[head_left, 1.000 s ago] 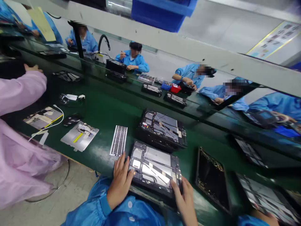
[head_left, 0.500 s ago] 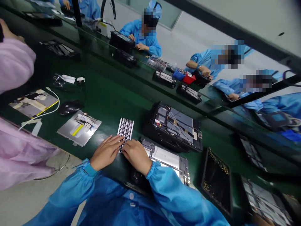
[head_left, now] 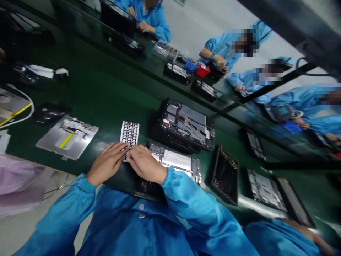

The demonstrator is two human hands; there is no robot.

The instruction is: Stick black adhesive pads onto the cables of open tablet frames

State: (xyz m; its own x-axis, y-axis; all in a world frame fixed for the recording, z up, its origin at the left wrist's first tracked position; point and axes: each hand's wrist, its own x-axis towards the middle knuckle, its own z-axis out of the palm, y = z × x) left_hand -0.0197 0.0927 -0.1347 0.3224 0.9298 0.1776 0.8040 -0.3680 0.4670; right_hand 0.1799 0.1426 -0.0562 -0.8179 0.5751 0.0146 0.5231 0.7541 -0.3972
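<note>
A white sheet with rows of small black stickers (head_left: 130,131) lies on the green table in front of me. My left hand (head_left: 107,163) rests flat with its fingers stretched out, the fingertips on the sheet's left edge. Over the lower right part of the sheet, my right hand (head_left: 146,164) is closed, thumb and fingers pinched together; whatever lies between them is hidden. Just right of it is an opened device (head_left: 177,159) with silver battery-like panels, partly covered by my right hand and sleeve.
Behind the device stands a black stack (head_left: 183,121) with an opened unit on top. A black tray (head_left: 225,174) of small gold parts sits right. To the left are a silver panel (head_left: 82,142) and a black mouse (head_left: 49,113). Co-workers in blue sit across the table.
The whole view has shifted, so the table things appear further left and higher. My hands stay at the sticker sheet in nearly the same pose. A blue sleeve now shows at lower right.
</note>
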